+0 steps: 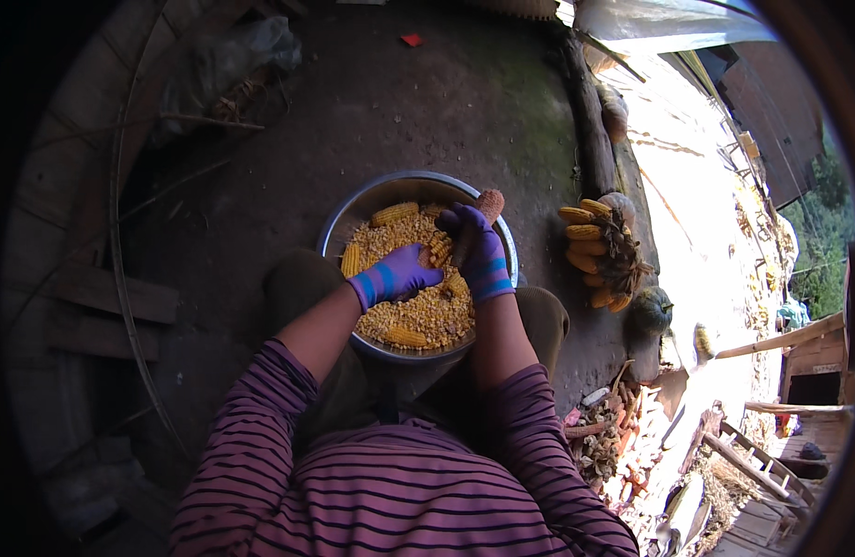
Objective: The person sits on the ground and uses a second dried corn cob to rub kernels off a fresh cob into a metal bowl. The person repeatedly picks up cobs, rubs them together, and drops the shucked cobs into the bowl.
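A round metal basin [422, 359] sits between my knees, holding loose yellow corn kernels [392, 313] and several corn cobs, one of them [405, 337] near its front rim. My left hand [399, 273], in a purple glove with blue bands, grips a partly shelled corn cob [439, 249] above the kernels. My right hand [477, 244], gloved alike, is closed around a bare reddish corncob [490, 203], whose end sticks out past the glove over the basin's right rim. The two cobs are close together; the gloves hide whether they touch.
A bundle of corn ears in husks [601, 254] lies right of the basin, beside a log [589, 118] and a green pumpkin [653, 310]. Shelled cobs [639, 445] are heaped at lower right. Wooden boards [114, 292] and a plastic sheet [260, 49] are at left.
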Demonstrator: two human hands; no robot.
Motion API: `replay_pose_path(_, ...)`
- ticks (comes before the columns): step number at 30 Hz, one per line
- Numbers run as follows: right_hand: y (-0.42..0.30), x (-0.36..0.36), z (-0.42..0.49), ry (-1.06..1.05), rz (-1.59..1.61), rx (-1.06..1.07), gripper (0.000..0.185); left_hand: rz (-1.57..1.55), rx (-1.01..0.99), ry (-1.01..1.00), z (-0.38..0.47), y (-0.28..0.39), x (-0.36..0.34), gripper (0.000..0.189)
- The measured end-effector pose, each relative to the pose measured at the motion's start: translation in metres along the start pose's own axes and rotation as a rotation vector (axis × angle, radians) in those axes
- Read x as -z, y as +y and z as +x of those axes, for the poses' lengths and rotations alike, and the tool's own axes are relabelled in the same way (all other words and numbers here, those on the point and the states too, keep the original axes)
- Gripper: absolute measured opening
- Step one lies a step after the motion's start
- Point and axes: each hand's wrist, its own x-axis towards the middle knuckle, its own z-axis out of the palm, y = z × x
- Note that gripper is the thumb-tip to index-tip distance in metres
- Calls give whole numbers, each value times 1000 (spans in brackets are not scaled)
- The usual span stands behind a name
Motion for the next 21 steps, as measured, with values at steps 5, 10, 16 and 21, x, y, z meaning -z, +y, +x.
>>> replay_pose_path(5,-24,-37,-40,-494,-54,36,36,-475,3,-358,-22,26,18,32)
replay_pose_path(10,-5,-24,-32,-306,-537,347,17,-312,71,-312,-22,19,4,28)
replay_pose_path(16,40,-5,-2,198,-518,165,19,568,-18,97,1,-17,-22,44)
replay_pose_path(21,50,20,31,448,-631,142,32,806,59,197,19,-18,-40,60)
